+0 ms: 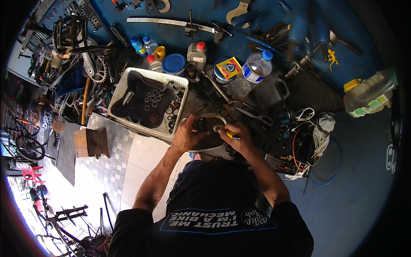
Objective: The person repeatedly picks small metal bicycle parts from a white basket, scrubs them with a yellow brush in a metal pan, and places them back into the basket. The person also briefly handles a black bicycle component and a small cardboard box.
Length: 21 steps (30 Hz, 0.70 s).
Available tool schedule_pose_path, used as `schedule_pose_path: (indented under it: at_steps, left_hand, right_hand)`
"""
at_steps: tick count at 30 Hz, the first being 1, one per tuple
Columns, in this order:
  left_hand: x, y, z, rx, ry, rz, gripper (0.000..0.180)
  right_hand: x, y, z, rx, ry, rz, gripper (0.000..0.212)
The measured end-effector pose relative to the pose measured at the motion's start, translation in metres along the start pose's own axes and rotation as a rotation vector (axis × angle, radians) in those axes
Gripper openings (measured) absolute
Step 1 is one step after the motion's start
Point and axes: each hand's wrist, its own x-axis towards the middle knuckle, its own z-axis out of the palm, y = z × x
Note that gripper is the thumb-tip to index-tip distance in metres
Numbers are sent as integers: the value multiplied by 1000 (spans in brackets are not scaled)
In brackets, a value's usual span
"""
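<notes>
Both of my hands are over a shallow pale-rimmed basin (221, 115) with a dark inside, at the near edge of the workbench. My left hand (186, 136) curves over the basin's left side, thumb and fingers around something dark that I cannot make out. Across from it, my right hand (239, 138) is closed around a small brush (232, 135) with a yellow and black handle. Its pale end points left, into the basin. To the left, a cream plastic basket (147, 73) holds a dark liner, several metal rings (154, 97) and copper-coloured rings (154, 118).
Behind the basin stand a grey bottle with red cap (197, 55), a blue-lidded tub (174, 63) and a clear blue-capped jug (257, 68). Purple-handled scissors (264, 120) lie right, near tangled cables (319, 143). Tools crowd the left; a wooden box (91, 143) stands lower left.
</notes>
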Motion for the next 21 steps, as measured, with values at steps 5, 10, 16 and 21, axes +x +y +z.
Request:
schedule_pose_path:
  at_steps: [5,10,16,21]
  left_hand:
    - [0,2,-2,16,-76,-71,66]
    - [2,6,4,21,-71,-117,61]
    - [0,10,-6,-95,-49,-178,61]
    - [-1,4,0,-27,-60,-191,61]
  right_hand:
    - [0,6,-9,49,-97,275,29]
    - [21,-55,-16,392,75,125,30]
    - [23,-24,-19,406,-44,282,28]
    - [24,-51,-17,357,13,231,23]
